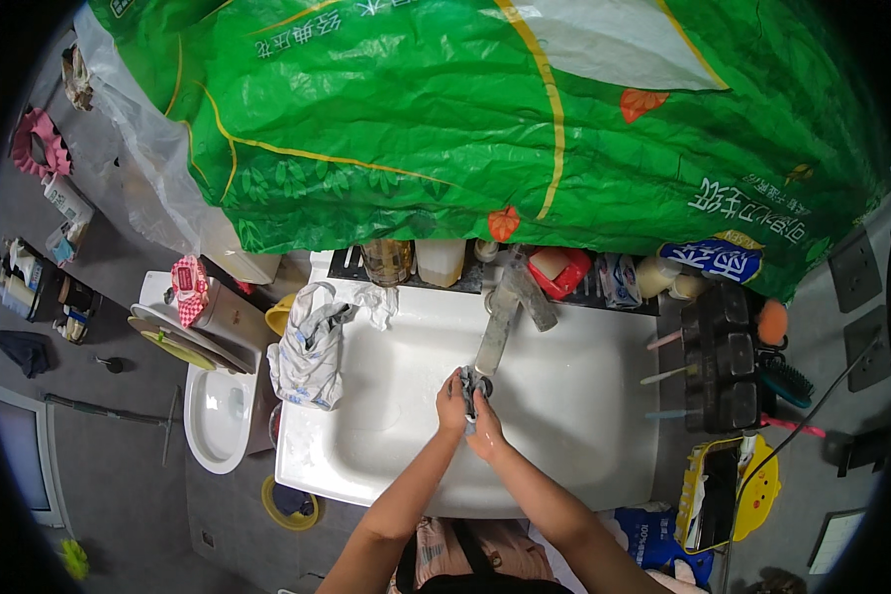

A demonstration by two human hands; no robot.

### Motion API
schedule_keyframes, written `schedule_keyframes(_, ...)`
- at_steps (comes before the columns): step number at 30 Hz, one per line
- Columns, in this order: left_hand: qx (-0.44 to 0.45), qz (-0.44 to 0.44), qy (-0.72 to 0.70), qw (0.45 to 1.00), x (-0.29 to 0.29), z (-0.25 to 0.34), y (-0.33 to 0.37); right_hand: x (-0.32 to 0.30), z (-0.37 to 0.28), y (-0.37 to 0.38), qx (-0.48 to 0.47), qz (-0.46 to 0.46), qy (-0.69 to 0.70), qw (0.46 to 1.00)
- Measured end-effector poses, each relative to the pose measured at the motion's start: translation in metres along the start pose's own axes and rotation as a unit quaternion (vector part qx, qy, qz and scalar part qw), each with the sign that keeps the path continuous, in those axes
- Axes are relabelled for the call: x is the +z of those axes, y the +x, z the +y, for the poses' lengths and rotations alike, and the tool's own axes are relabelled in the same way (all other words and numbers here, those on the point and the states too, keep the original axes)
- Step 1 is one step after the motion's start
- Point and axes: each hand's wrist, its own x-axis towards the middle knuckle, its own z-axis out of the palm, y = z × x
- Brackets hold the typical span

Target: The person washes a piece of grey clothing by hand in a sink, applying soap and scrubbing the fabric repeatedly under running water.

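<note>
A small grey cloth [470,388] is gripped between the left hand [452,406] and right hand [485,426] over a white sink [564,396]. A toilet [218,406] is seen left, on a grey tiled floor [109,465].

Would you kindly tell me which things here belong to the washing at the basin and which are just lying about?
In use: left hand, right hand, grey cloth, tap, basin.

Lying about: crumpled cloth, toilet, green bag, hairbrush, toothbrushes.
</note>
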Motion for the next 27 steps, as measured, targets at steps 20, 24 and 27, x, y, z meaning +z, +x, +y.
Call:
schedule_keyframes(20,-0.242,-0.156,-0.406,0.867,0.003,-0.017,-0.011,-0.033,-0.022,0.022,-0.518,0.162,-0.703,0.459)
schedule_keyframes(24,-0.245,-0.185,-0.434,0.847,-0.005,-0.034,-0.007,-0.024,-0.043,-0.015,-0.479,0.084,-0.698,0.526)
schedule_keyframes(27,-0.251,-0.169,-0.407,0.862,0.014,-0.009,-0.011,0.000,-0.084,-0.052,-0.449,0.130,-0.640,0.611)
